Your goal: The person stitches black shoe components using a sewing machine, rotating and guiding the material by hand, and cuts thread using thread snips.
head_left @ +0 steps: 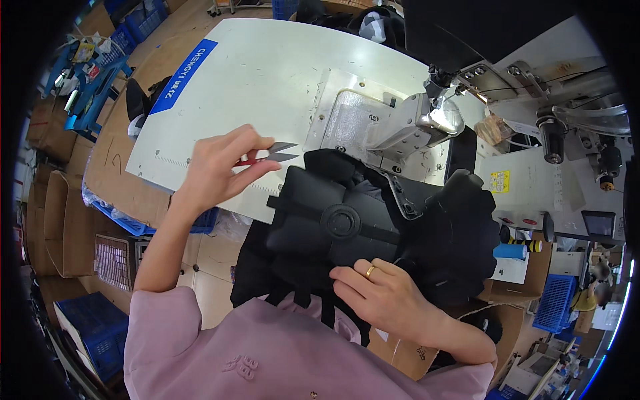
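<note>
Wore a mauve shirt (267, 347) nearest the camera, along the lower edge. Held red-handled snips (283, 157) in the left hand (219, 165), with the grip pinching the handle and the blades parted, pointing right over the white desk (253, 73). Rested the right hand (388, 300), with a gold ring (370, 271) on one finger, against the near side of a black padded piece (310, 193); could not tell that grip's state, pinching or only touching. Had the padded piece at the desk's near edge, with a round black disc (341, 222) on top, beside a dark bundle (460, 233) to its right. Saw a pale sewing machine (533, 190) at right and a blue crate (100, 343) at lower left.
</note>
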Demonstrator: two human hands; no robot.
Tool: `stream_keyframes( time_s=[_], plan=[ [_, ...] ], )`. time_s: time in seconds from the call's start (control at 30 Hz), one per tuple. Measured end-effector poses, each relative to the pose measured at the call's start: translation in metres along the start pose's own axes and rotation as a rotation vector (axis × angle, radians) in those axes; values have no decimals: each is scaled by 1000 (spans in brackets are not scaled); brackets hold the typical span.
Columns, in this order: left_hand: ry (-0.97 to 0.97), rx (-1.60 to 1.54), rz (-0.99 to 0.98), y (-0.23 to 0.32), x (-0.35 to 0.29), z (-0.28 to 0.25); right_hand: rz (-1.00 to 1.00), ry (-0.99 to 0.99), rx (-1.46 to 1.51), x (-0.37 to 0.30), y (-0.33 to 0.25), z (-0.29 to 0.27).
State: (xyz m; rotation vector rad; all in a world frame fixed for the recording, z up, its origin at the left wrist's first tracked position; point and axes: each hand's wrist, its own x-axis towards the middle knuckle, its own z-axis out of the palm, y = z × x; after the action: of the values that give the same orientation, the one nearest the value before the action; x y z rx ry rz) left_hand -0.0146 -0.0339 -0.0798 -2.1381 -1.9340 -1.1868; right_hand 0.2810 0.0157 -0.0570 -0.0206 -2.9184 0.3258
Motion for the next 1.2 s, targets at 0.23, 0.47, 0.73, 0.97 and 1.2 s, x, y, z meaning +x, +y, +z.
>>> stream_keyframes(
  time_s=[0.23, 0.47, 0.73, 0.97, 1.2],
  plan=[
    [-42, 97, 328, -22, 18, 48, -38, -45, 53, -4, 2, -1],
    [98, -216, 117, -25, 14, 56, -11, -92, 51, -6, 2, -8],
    [-226, -140, 293, 49, 29, 16, 674, 764, -477, -27, 6, -39],
    [-301, -34, 728, 91, 47, 57, 728, 860, 134, -50, 2, -12],
    [-253, -112, 572, 75, 53, 44, 981, 834, -337, -100, -18, -8]
  ],
)
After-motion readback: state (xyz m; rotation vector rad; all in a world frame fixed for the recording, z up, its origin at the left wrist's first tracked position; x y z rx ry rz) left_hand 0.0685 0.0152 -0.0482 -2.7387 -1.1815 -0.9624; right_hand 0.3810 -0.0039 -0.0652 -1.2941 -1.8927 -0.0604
